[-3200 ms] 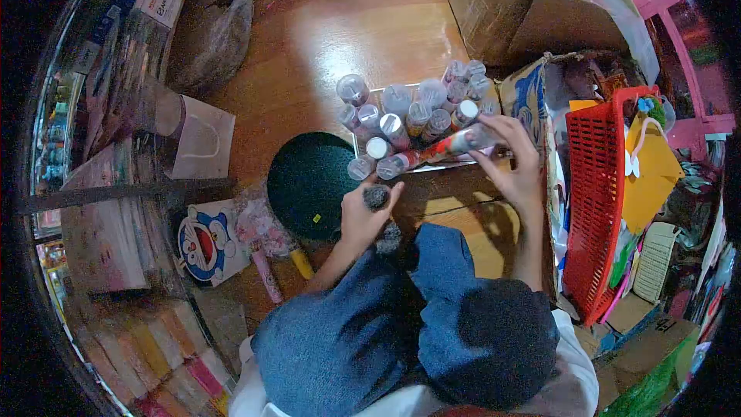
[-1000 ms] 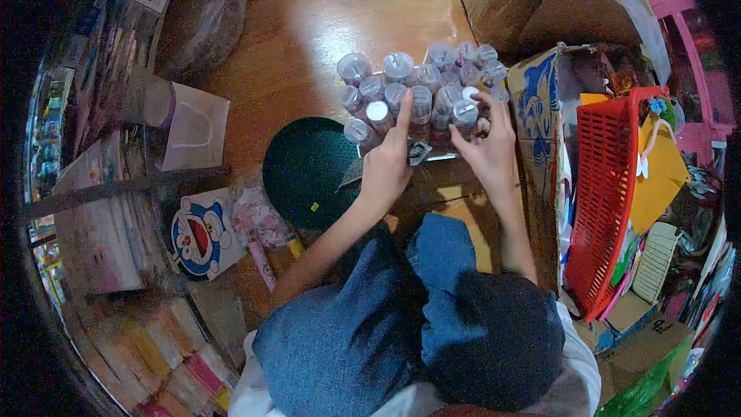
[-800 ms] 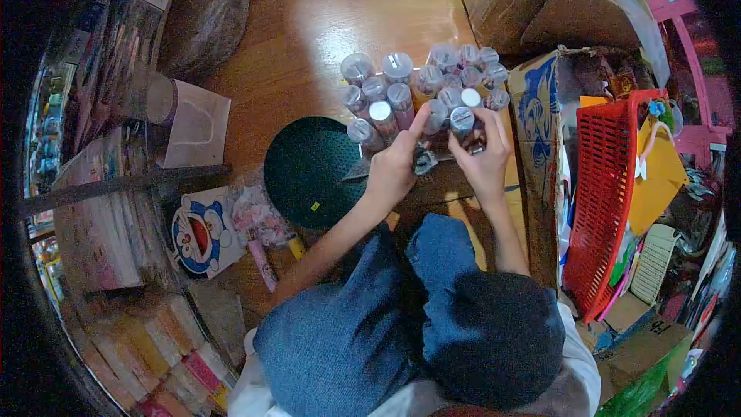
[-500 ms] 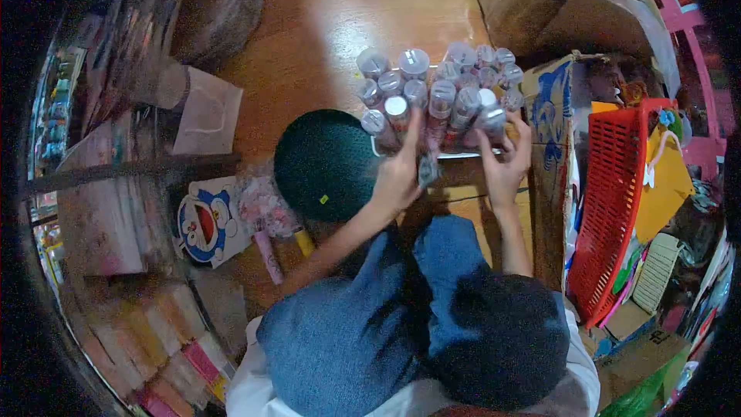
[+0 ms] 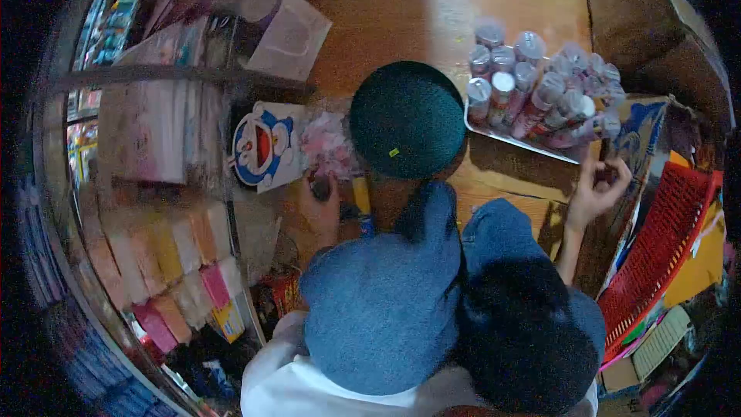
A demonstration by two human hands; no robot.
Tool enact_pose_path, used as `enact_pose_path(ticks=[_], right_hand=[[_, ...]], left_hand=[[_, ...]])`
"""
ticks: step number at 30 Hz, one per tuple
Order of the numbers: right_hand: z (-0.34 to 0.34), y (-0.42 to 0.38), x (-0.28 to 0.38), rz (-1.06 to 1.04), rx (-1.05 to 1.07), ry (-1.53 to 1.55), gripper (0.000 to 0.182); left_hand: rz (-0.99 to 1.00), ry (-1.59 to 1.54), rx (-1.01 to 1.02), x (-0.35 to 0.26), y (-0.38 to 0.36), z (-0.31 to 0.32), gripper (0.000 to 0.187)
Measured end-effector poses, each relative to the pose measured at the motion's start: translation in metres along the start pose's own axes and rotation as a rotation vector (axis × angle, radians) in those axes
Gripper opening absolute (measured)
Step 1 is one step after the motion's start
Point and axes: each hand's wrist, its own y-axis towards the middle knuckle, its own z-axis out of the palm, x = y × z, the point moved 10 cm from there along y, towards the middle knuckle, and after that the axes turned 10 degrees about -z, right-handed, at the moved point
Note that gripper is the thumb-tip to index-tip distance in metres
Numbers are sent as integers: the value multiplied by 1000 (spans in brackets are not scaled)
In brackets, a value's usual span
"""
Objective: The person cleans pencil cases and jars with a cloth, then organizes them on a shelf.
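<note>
My left hand point(image 5: 320, 205) is low beside a pink flowery bundle point(image 5: 328, 143), its fingers closed around something dark and blurred. A yellow tube with a blue end point(image 5: 361, 199) lies just right of it. Near the right corner of a white-rimmed tray point(image 5: 525, 148), my right hand point(image 5: 600, 189) has its fingers loosely curled and apart, with nothing seen in them. Several clear-capped tubes point(image 5: 548, 93) fill the tray, some upright and some leaning; one white-capped tube point(image 5: 502, 89) stands at its left part.
A dark green round stool top point(image 5: 407, 120) is left of the tray. Farther left is a blue-and-white cartoon figure point(image 5: 265, 147). A red basket point(image 5: 656, 251) and a cardboard box point(image 5: 641, 135) line the right side, packed shelves point(image 5: 166, 262) the left.
My left hand has left the tubes and moved down and left to the pink bundle. My right hand has come off the tubes. The view has swung left.
</note>
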Motion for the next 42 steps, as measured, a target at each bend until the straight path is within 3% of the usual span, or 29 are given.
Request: enact_pose_path(ticks=[1, 3, 4, 6, 7, 9, 13, 15, 16, 18, 19, 21, 23, 24, 28, 32, 34, 35, 36, 37, 39, 40, 41, 42], right_hand=[[-6, -1, 11, -74, -6, -91, 34], [-11, -5, 17, -73, 6, -1, 22], [-12, -7, 21, -43, 9, 55, 25], [-10, -5, 31, -11, 7, 111, 28], [-9, -3, 40, -68, 33, 76, 27], [-7, -1, 54, -131, 57, 35, 26], [4, -7, 76, -166, 132, 223, 22], [20, -14, 97, -260, 280, 393, 21], [43, -20, 107, -216, 448, 421, 26], [94, -29, 141, -199, 834, 452, 44], [131, -52, 160, -150, 1016, 626, 53], [141, -61, 183, -166, 1114, 673, 58], [137, -46, 178, -117, 960, 583, 59], [127, -34, 166, -72, 832, 526, 59], [107, -19, 164, -218, 805, 507, 54], [111, -42, 157, -70, 814, 656, 54], [118, -39, 153, -44, 796, 675, 56], [122, -37, 149, -15, 777, 683, 58], [127, -39, 142, 148, 714, 949, 57], [126, -34, 143, 146, 716, 953, 57], [130, -36, 127, 408, 789, 933, 50], [129, -38, 128, 259, 785, 915, 45], [126, -43, 127, 263, 786, 912, 45], [124, -52, 132, 254, 822, 924, 45]], left_hand=[[-187, 135, 73, 28, 9, -9, 38], [-9, 412, -61, 102, 31, -19, 48], [47, 506, -113, 144, 39, -18, 51], [-57, 888, 337, 219, 39, 28, 62], [-59, 890, 336, 226, 38, 29, 62], [174, 726, 108, 165, 29, 19, 61], [-16, 556, 96, 90, 24, -11, 55], [72, 86, 168, 26, 18, -24, 44], [78, 73, 173, 0, 13, -24, 44], [-85, -293, 271, -54, -7, -10, 31], [-129, -328, 451, -133, -28, 9, 27], [-104, -465, 608, -205, -64, 48, 24], [212, -591, 627, -225, -71, 86, 34], [192, -753, 650, -230, -71, 106, 43], [123, -1183, 691, -275, -52, 120, 70], [514, -1739, 1819, -330, -47, 100, 84], [57, -1755, 1391, -321, -34, 116, 91], [157, -1848, 1805, -330, -69, 109, 92], [152, -1568, 1569, -318, -84, 122, 91], [141, -1293, 1335, -303, -92, 129, 90], [159, -1324, 1315, -303, -92, 127, 90], [172, -1355, 1296, -304, -91, 126, 90], [-39, -1578, 1238, -298, -75, 130, 91], [-30, -1789, 1332, -305, -57, 128, 85]])
